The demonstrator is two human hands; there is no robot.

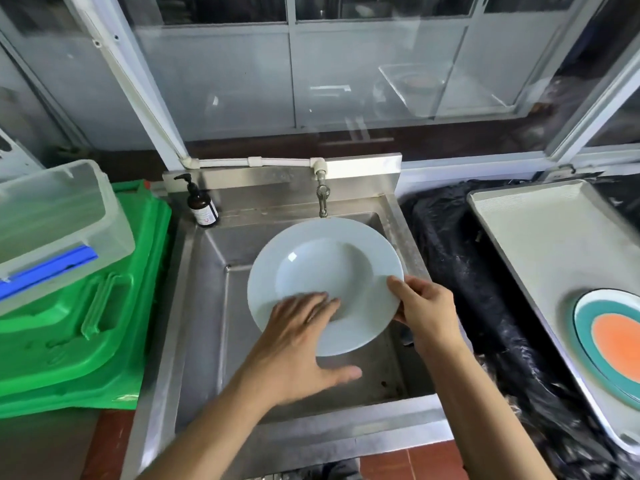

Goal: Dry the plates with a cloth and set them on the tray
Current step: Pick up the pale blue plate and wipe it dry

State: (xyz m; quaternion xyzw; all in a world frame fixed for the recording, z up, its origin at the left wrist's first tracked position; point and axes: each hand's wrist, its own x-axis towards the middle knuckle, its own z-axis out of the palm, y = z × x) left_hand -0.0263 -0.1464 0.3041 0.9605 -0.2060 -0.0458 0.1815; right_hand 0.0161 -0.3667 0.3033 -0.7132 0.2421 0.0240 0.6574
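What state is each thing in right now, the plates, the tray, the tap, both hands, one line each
white plate: held tilted over the sink, no cloth on it
left hand: fingers flat on the plate's face
right hand: grips the plate's right rim
tap: no water running
tray: holds one plate
striped plate: lying flat on the tray
soap bottle: upright

steel sink point(207, 306) under glass windows point(377, 64), red tile floor point(429, 462), green bins point(86, 323) beside it.

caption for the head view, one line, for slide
Over the sink, right hand grips a white plate; left hand lies flat on it.
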